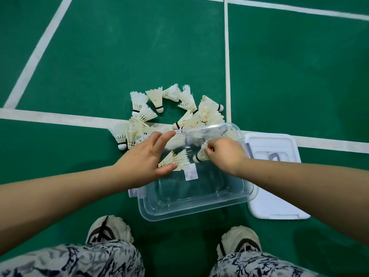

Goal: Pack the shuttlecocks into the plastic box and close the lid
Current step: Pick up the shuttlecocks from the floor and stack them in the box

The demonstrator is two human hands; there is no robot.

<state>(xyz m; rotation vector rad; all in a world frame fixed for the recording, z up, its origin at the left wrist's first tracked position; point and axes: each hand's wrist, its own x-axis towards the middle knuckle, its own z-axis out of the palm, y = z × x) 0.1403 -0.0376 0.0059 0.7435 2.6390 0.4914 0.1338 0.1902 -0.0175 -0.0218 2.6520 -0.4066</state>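
A clear plastic box (pixel 197 206) stands open on the green court floor in front of my feet. Two shuttlecocks (pixel 177 159) lie inside it near the far left. My left hand (pixel 145 158) is spread over the box's left edge, fingers straight, holding nothing. My right hand (pixel 225 154) pinches the feathers of a shuttlecock (pixel 200 154) above the box's inside. A pile of several white shuttlecocks (pixel 187 108) lies on the floor just beyond the box. The white lid (pixel 273 196) lies flat to the right of the box.
White court lines (pixel 60 116) cross the green floor behind the pile and run away up the middle. My two shoes (pixel 108 230) and patterned trousers are at the bottom, close to the box's near edge.
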